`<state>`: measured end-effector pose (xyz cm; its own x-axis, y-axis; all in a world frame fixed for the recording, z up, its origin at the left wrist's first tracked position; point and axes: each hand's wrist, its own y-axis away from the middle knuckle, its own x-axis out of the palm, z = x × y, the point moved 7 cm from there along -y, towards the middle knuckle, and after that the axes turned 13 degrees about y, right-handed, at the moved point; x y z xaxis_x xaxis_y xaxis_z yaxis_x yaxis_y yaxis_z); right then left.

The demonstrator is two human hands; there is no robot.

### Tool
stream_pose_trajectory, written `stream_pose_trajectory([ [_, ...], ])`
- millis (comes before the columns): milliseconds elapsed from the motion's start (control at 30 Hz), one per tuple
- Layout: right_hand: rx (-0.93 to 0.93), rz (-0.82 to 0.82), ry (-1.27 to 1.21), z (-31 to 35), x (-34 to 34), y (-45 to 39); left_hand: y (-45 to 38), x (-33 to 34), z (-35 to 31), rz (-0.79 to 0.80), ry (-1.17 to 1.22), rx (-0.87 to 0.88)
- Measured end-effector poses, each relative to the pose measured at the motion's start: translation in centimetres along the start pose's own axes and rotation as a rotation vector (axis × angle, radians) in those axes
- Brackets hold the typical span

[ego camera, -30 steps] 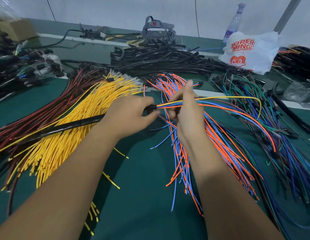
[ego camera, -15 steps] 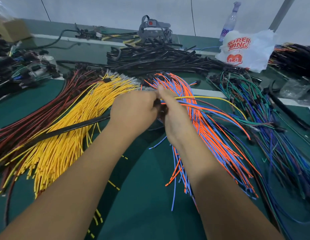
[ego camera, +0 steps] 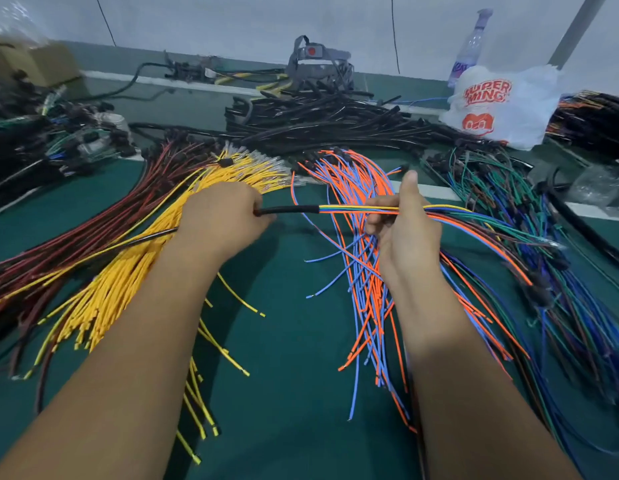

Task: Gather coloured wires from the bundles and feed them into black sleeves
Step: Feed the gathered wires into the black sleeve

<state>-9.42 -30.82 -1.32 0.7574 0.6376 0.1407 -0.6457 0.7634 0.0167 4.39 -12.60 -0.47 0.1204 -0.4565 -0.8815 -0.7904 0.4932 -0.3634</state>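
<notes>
My left hand [ego camera: 221, 223] grips a black sleeve [ego camera: 287, 210] that runs out to the left under my wrist. A thin bunch of coloured wires [ego camera: 349, 208], yellow, orange, blue and green, enters the sleeve's right end. My right hand [ego camera: 403, 225] pinches that bunch a short way right of the sleeve mouth, thumb pointing up. The wires trail off to the right over the green and blue bundle [ego camera: 543, 265]. Below my hands lie the yellow wire bundle [ego camera: 128, 271], the dark red bundle [ego camera: 86, 223] and the orange and blue bundle [ego camera: 367, 271].
A pile of black sleeves [ego camera: 329, 119] lies across the back of the green table [ego camera: 294, 358]. A white printed plastic bag [ego camera: 498, 105] and a bottle [ego camera: 469, 46] stand at the back right. Finished harnesses [ego camera: 41, 140] are heaped at the far left.
My hands were pressed together at the sleeve mouth; now they are apart. My right hand has slid right along the wires, and a length of sleeve shows beyond my left hand.
</notes>
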Motion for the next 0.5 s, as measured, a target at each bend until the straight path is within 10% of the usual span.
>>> stream_pose_trajectory([
  [333,0.012,0.125,-0.152,0.2,1.5,0.0,-0.9,-5.5,-7.3,-0.114,-0.151,0.642],
  [500,-0.117,0.246,0.054,-1.1,4.3,-0.1,0.1,-1.0,-7.7,0.001,-0.102,0.363],
])
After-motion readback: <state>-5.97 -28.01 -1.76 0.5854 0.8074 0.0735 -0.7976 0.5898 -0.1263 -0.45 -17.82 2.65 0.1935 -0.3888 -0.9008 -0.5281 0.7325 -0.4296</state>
